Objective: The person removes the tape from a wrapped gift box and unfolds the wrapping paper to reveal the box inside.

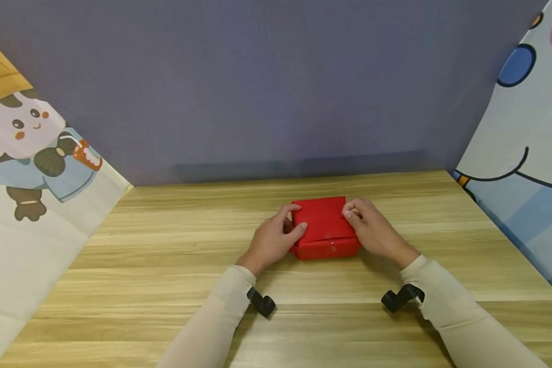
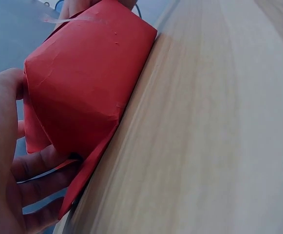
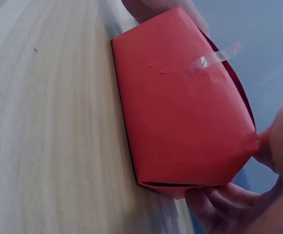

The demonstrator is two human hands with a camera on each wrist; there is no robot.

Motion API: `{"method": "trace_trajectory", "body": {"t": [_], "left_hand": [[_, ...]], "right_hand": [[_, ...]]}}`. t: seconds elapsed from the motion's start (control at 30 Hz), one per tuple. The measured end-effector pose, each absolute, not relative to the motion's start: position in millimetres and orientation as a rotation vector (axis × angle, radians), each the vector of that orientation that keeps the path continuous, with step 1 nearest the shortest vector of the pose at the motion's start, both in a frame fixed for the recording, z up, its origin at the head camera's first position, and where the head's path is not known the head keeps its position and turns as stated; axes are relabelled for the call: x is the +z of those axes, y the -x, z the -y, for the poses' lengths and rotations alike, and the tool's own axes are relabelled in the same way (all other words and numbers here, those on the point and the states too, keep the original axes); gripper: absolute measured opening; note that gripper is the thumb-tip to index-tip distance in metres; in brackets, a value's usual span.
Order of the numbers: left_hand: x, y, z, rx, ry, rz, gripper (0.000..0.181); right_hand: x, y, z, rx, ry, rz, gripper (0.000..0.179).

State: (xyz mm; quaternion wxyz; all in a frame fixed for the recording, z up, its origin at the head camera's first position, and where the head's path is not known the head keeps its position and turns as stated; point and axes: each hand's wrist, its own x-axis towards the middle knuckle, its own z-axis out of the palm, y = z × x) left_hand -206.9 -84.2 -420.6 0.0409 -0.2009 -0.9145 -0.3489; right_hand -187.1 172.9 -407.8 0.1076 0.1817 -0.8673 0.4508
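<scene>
A box wrapped in red paper [image 1: 324, 221] sits on the wooden table, with a strip of clear tape [image 3: 203, 62] across its near top edge. My left hand [image 1: 272, 237] holds its left end, thumb and index finger at the top edge. In the left wrist view, other fingers [image 2: 41, 183] of that hand lie among loose paper flaps [image 2: 85, 178] at this end. My right hand [image 1: 377, 230] grips the right end, thumb and index fingertip close together at the top edge; whether they pinch paper or tape cannot be told. Underneath, its other fingers [image 3: 224, 197] touch the end folds.
The wooden table [image 1: 142, 286] extends around the box on all sides. A grey panel [image 1: 276, 92] stands along the far edge, with cartoon-printed sheets [image 1: 32, 204] at left and right. Both sleeves carry small black wrist cameras [image 1: 261, 302].
</scene>
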Motion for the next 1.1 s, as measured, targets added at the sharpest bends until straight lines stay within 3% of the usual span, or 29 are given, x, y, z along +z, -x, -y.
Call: {"method": "trace_trajectory", "body": {"t": [0.33,0.67,0.87,1.1], "left_hand": [[-421,207,84,-1.08,0.616,2.8,0.045],[-422,206,84,-1.088,0.62,2.798,0.045],[-421,204,83,-1.088,0.635,2.793,0.046],[-418,202,83,-1.102,0.649,2.787,0.047]], "right_hand": [[-406,186,-176,1.379,-0.464,2.571,0.007],[-404,188,-186,1.612,-0.369,2.678,0.032],[-404,187,-184,1.41,-0.4,2.689,0.026],[-405,187,-178,1.292,-0.428,2.649,0.007]]}}
